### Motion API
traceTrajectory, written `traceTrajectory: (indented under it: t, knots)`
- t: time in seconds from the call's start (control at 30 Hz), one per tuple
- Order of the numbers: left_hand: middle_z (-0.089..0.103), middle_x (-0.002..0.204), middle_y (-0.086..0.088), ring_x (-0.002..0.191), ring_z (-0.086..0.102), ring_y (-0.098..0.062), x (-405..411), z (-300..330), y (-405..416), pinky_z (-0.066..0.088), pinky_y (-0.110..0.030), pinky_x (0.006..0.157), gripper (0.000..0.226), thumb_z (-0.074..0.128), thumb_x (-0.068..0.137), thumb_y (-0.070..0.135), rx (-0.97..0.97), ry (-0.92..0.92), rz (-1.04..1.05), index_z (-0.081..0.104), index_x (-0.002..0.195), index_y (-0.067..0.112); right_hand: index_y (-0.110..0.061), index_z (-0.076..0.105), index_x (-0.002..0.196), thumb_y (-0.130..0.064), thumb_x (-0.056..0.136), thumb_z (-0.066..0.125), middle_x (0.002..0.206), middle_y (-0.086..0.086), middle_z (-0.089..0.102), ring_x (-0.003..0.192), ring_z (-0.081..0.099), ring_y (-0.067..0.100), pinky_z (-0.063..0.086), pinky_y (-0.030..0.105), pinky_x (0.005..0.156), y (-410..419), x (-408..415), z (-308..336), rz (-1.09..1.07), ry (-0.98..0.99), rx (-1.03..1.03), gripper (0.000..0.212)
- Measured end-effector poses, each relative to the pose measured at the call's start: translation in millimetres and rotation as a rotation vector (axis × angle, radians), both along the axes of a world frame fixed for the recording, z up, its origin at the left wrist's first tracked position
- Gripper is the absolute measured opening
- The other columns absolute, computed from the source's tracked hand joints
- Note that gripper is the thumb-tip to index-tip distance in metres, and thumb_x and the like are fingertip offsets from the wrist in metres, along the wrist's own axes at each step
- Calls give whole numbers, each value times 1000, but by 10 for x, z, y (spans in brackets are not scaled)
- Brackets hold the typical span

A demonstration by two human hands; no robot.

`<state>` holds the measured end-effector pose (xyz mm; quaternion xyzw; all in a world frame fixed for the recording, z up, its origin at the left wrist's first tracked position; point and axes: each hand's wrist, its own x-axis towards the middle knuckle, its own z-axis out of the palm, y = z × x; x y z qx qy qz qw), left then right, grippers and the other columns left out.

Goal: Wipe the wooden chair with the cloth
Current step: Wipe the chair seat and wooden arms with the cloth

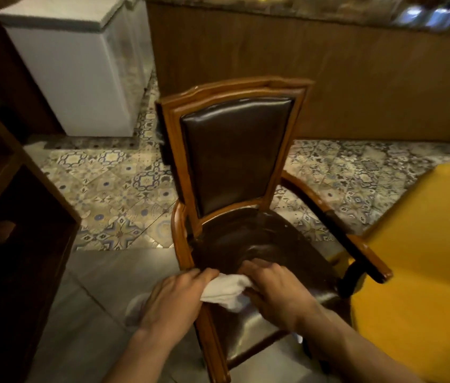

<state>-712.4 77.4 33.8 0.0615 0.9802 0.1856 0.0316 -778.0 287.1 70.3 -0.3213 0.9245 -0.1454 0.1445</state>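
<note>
Two hands, left hand [175, 295] and right hand [276, 293], clutch a crumpled white cloth [225, 291] on the glossy brown-framed wooden chair [234, 150].

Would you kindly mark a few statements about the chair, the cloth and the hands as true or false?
1. Both hands hold the white cloth. True: the left hand and right hand grip it.
2. The cloth is on the backrest. False: it is at the seat's front left.
3. The wooden chair has dark leather-like padding. True.
4. A yellow seat stands to the chair's left. False: it is on the right.
5. The floor is plain carpet. False: patterned tiles lie behind the chair.
</note>
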Motion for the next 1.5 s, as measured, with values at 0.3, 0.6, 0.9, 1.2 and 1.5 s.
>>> traceTrajectory:
  t: [0.3, 0.6, 0.9, 1.2, 1.5]
  knots:
    - [59, 133, 16, 124, 54, -10, -303, 274, 83, 49, -33, 100, 66, 60, 93, 11, 19, 37, -7, 40, 145, 45, -27, 51, 122, -25, 92, 62, 117, -1, 58, 99, 63, 24, 53, 44, 80, 80, -9, 124, -148, 104, -19, 32]
    - [63, 126, 11, 118, 59, -15, -939, 492, 952, 51, -37, 91, 61, 60, 91, 11, -54, 119, -175, 45, 141, 42, -28, 49, 106, -20, 83, 69, 106, -1, 61, 88, 62, 26, 49, 42, 64, 954, -198, 303, -342, 202, -81, 31]
    - [65, 120, 11, 110, 63, -15, -1536, 116, 1971, 53, -35, 80, 62, 64, 88, 12, -116, 74, -217, 44, 140, 41, -34, 47, 125, -27, 91, 60, 115, -3, 59, 96, 61, 20, 51, 36, 68, 1939, -699, -155, -373, 201, -96, 38]
    - [66, 122, 8, 108, 64, -16, -2299, -610, 2893, 55, -34, 78, 67, 72, 85, 16, -149, 43, -87, 44, 142, 37, -37, 48, 127, -34, 84, 74, 107, -5, 58, 92, 60, 20, 40, 27, 66, 2765, -1699, -824, -323, 229, 19, 50]
    - [26, 165, 3, 147, 33, -21, -2762, -1683, 3178, 39, -38, 110, 98, 80, 78, 16, -109, -19, -94, 23, 156, 29, -38, 47, 138, -33, 87, 71, 135, -2, 54, 123, 51, 23, 47, 38, 92, 2877, -2297, -1853, -307, 148, -25, 56]
